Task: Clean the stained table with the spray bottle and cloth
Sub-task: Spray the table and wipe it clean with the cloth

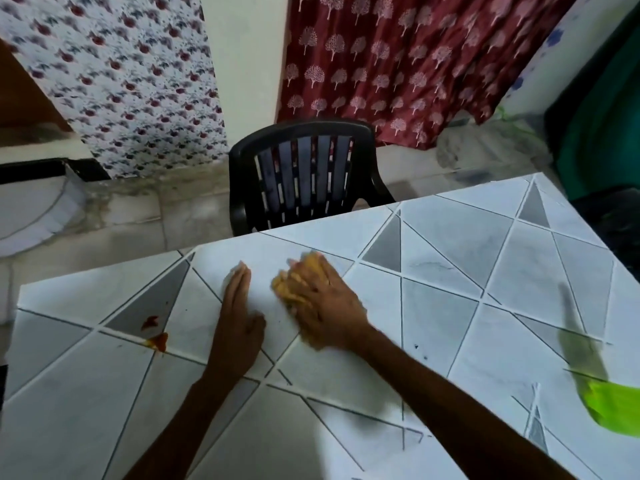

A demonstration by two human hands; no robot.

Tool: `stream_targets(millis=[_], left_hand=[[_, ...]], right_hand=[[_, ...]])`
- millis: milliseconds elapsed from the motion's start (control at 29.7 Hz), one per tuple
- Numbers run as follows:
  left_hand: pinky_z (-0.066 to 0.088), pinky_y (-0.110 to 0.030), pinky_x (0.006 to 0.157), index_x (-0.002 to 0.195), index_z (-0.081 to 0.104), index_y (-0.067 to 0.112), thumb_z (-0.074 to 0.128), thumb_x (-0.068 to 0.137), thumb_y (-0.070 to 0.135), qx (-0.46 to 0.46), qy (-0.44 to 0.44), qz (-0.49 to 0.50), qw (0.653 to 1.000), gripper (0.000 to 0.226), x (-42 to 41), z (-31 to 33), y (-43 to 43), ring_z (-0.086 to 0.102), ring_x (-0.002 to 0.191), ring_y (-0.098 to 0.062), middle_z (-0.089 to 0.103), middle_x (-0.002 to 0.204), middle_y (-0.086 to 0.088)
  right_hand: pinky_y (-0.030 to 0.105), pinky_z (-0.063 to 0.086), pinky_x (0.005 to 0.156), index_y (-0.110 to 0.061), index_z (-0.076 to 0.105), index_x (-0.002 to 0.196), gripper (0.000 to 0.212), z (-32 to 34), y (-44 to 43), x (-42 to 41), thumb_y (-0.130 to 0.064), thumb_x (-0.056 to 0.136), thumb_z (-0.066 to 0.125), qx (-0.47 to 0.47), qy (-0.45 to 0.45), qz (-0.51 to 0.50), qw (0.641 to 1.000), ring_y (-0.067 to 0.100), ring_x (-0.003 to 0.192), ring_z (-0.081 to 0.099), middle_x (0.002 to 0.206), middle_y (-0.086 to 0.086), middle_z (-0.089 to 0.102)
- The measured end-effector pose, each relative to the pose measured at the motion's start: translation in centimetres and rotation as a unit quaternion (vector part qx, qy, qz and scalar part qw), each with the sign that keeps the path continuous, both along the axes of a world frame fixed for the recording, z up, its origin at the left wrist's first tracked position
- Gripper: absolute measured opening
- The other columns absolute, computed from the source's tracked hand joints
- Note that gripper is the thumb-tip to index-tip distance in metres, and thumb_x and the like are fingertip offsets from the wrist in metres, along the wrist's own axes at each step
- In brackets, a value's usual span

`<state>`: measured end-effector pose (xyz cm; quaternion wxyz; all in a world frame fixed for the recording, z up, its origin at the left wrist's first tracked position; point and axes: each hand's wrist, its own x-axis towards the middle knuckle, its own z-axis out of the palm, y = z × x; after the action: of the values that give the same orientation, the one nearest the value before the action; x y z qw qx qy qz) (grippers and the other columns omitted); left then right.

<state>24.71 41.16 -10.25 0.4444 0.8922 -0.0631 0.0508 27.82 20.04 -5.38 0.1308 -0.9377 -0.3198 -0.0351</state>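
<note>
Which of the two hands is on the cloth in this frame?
The right hand, pressing down on the yellow cloth. The left hand lies flat beside it directly on the table, fingers straight, with no cloth under it.

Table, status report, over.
Left hand flat on table. Right hand presses yellow cloth mid-table. Red stain at left, not yet wiped.
</note>
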Motion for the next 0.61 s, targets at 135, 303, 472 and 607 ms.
stream_targets(millis=[135, 303, 472, 607], left_hand=[[0.022, -0.043, 0.122, 0.147, 0.039, 0.000, 0.043, 0.094, 0.042, 0.067, -0.016, -0.034, 0.997, 0.068, -1.4, 0.8, 1.8, 0.024, 0.150, -0.025, 0.033, 0.158, -0.012], [0.025, -0.046, 0.121, 0.148, 0.037, 0.001, 0.038, 0.096, 0.043, 0.109, 0.004, -0.069, 0.992, 0.067, -3.5, 0.1, 1.3, 0.025, 0.149, -0.027, 0.031, 0.159, -0.013], [0.027, -0.048, 0.120, 0.148, 0.037, 0.000, 0.035, 0.099, 0.019, 0.058, 0.007, -0.032, 0.998, 0.053, -4.7, 0.1, 1.1, 0.029, 0.147, -0.027, 0.035, 0.156, -0.014], [0.026, -0.045, 0.120, 0.147, 0.040, -0.001, 0.030, 0.101, 0.032, 0.087, 0.011, -0.032, 0.996, 0.057, -5.7, 0.6, 0.1, 0.029, 0.147, -0.027, 0.036, 0.155, -0.015]], right_hand=[[0.057, 0.021, 0.123, -0.030, 0.048, 0.148, 0.050, -0.2, -6.1, -9.6, -0.023, 0.099, 0.052, 0.014, 0.016, -0.035, 0.999, 0.024, 0.154, 0.019, 0.159, -0.001, 0.041], [0.059, 0.010, 0.122, -0.028, 0.029, 0.157, 0.058, -0.4, -11.7, -1.5, -0.042, 0.104, 0.009, -0.049, 0.053, -0.395, 0.916, 0.026, 0.154, 0.017, 0.160, 0.006, 0.037], [0.053, 0.008, 0.123, -0.021, 0.038, 0.154, 0.054, -0.8, -0.2, -2.8, -0.038, 0.105, 0.025, -0.051, 0.042, -0.213, 0.975, 0.030, 0.154, 0.014, 0.161, 0.012, 0.036], [0.056, 0.015, 0.123, -0.029, 0.035, 0.156, 0.053, -1.5, -1.3, -16.5, -0.037, 0.104, 0.039, -0.044, 0.072, -0.029, 0.996, 0.036, 0.155, 0.012, 0.165, 0.004, 0.027]])
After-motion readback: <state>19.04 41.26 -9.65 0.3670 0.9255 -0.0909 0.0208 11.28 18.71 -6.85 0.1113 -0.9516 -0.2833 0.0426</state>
